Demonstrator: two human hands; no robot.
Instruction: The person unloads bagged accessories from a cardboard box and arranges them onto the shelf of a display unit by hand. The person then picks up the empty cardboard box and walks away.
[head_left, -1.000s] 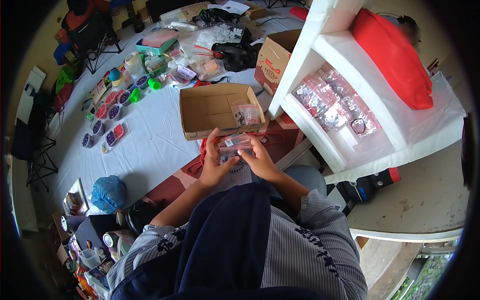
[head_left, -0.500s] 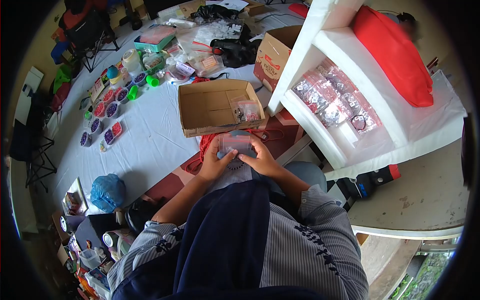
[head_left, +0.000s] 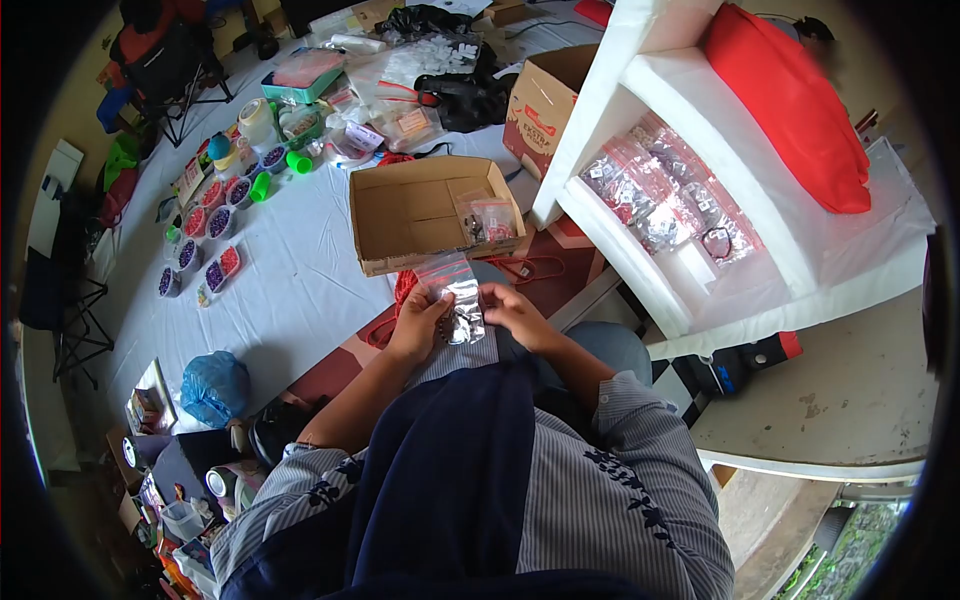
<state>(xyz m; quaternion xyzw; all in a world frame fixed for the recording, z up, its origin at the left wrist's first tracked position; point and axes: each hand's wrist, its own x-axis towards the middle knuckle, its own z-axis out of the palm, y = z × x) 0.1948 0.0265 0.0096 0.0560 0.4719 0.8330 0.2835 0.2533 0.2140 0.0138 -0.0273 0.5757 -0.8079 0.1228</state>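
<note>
My left hand (head_left: pixel 422 318) is closed on the left side of a small clear zip bag (head_left: pixel 462 312), which hangs upright and shines with glare. Its contents are hard to make out. Just to the right of the bag is my right hand (head_left: pixel 512 315), its fingers partly curled and apart, with nothing visible in them. Beyond both hands lies an open cardboard box (head_left: pixel 400 215) with small clear bags (head_left: pixel 492 220) in its right end. Red cord (head_left: pixel 404 290) lies partly hidden between the box and my left hand.
Tubs of purple and red beads (head_left: pixel 220 222) stand on the white cloth (head_left: pixel 310 250) at the left. To the right, a white shelf (head_left: pixel 685 310) holds many packets (head_left: pixel 660 195). A blue plastic bag (head_left: pixel 216 388) sits at the lower left, and a printed carton (head_left: pixel 545 115) stands behind.
The clear bag has turned from lying wide between both hands to hanging upright from my left hand. My right hand has come off it, to the right.
</note>
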